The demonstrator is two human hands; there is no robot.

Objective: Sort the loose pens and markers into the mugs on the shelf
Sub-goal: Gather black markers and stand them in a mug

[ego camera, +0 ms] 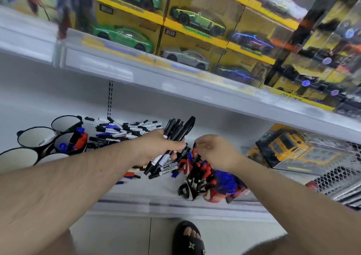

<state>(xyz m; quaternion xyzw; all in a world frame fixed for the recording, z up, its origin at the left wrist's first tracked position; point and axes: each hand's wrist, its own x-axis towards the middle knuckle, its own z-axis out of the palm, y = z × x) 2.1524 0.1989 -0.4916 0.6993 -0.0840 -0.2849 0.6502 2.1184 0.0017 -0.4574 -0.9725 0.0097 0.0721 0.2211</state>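
Left hand (pixel 156 145), fingers curled tight round a bundle of black-capped markers (pixel 176 132), held above the white shelf (pixel 156 188). Right hand (pixel 213 149) blurred, just beside the bundle, over mugs packed with red and blue pens (pixel 207 178); cannot tell its fingers' grip. Loose markers heaped (pixel 125 128) near the shelf back. Black-rimmed white mugs (pixel 37 137) stand at left, one holding a few markers.

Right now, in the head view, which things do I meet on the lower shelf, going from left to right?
The black mugs → loose markers → the left hand gripping a bundle of black markers → the right hand → the boxed yellow toy truck → the wire basket.
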